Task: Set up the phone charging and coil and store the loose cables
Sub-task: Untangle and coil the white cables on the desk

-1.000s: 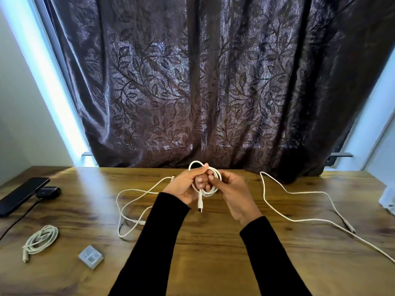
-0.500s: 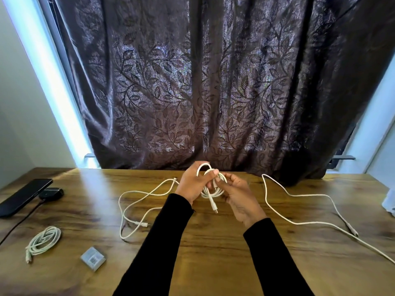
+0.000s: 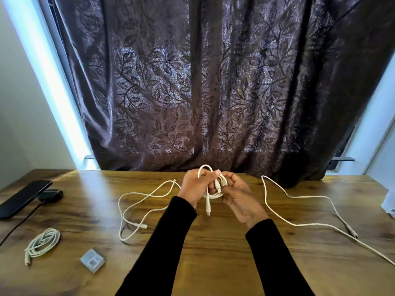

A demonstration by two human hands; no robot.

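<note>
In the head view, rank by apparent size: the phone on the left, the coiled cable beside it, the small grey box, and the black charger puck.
1. phone
2. coiled cable
3. and 4. unsure: the grey box and the charger puck look alike, and the box sits nearer the camera.

Dark curtain (image 3: 213, 86) w/ leaf pattern hangs behind wooden table (image 3: 213, 263), covering most of window. Bright window strips (image 3: 53, 82) show at both sides. Small grey box (image 3: 92, 260) w/ barcode label lies on table, front left.
</note>
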